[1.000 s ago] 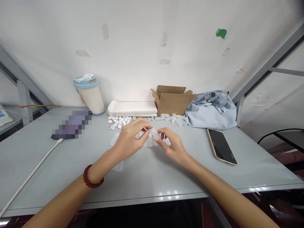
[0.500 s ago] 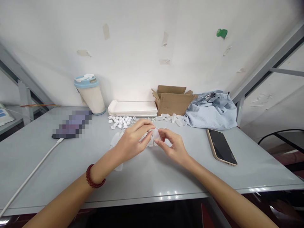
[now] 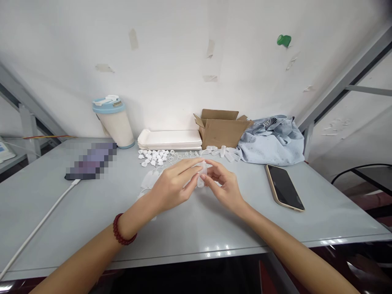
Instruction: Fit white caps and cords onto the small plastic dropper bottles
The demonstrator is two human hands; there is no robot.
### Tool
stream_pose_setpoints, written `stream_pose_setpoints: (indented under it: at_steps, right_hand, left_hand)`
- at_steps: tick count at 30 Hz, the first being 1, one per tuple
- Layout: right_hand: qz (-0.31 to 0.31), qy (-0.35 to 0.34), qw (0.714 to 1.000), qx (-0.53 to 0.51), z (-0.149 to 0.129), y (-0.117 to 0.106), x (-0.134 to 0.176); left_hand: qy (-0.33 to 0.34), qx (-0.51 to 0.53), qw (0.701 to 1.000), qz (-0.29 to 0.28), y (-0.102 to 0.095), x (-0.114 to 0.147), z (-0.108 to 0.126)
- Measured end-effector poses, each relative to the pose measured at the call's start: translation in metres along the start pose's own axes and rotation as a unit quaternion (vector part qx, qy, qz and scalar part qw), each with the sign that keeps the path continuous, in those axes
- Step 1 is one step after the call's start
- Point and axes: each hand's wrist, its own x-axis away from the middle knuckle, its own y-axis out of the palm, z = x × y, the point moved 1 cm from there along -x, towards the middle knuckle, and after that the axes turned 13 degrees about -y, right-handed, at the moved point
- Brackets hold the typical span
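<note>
Between my two hands is a small translucent plastic piece point(image 3: 201, 179), held upright just above the table. My left hand point(image 3: 176, 181) grips it from the left with thumb and fingers closed. From the right, my right hand point(image 3: 223, 183) pinches the same piece, its fingertips meeting those of the left at the top. Behind my hands lie small white caps point(image 3: 153, 157) in a loose pile and several clear rings point(image 3: 183, 155). More translucent pieces point(image 3: 150, 179) rest left of my left hand, partly hidden by it. Other clear pieces point(image 3: 225, 152) lie in front of the box.
At the back stand a tumbler with a blue lid point(image 3: 113, 122), a stack of white envelopes point(image 3: 170, 140), an open cardboard box point(image 3: 222, 132) and a light blue cloth point(image 3: 272, 143). A phone point(image 3: 284, 188) lies right; a blurred, cabled device point(image 3: 92, 161) lies left.
My hands have come closer together around the translucent piece, the right fingers rising to its top. The piece now stands more upright. The whole view has shifted slightly.
</note>
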Motion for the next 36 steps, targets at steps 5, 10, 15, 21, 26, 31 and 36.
stream_pose_setpoints:
  at_steps: [5, 10, 15, 21, 26, 31, 36]
  right_hand:
    - [0.027, 0.027, 0.999, -0.024, 0.002, 0.0, -0.001]
    - [0.047, 0.045, 0.997, -0.053, 0.0, -0.001, -0.002]
    - [0.041, 0.047, 0.996, -0.065, -0.001, -0.001, -0.002]
    - [0.03, 0.056, 0.995, -0.078, -0.002, 0.001, -0.001]
    - [0.026, 0.072, 0.993, -0.088, -0.002, 0.0, -0.002]
    - [0.013, 0.09, 0.991, -0.102, -0.004, 0.0, -0.002]
    - [-0.029, 0.089, 0.994, -0.054, -0.008, -0.001, -0.004]
  left_hand:
    - [0.031, -0.037, 0.999, -0.01, 0.001, 0.002, 0.001]
    - [0.018, -0.026, 0.999, -0.011, 0.001, 0.002, 0.003]
    - [-0.009, -0.033, 0.999, 0.02, 0.0, 0.0, 0.004]
    - [-0.01, -0.056, 0.997, -0.056, -0.003, -0.003, 0.007]
    - [-0.014, -0.105, 0.991, -0.081, -0.001, -0.002, 0.007]
    - [-0.039, -0.115, 0.99, -0.069, -0.002, -0.003, 0.007]
    - [-0.09, -0.089, 0.978, -0.165, -0.023, 0.009, 0.006]
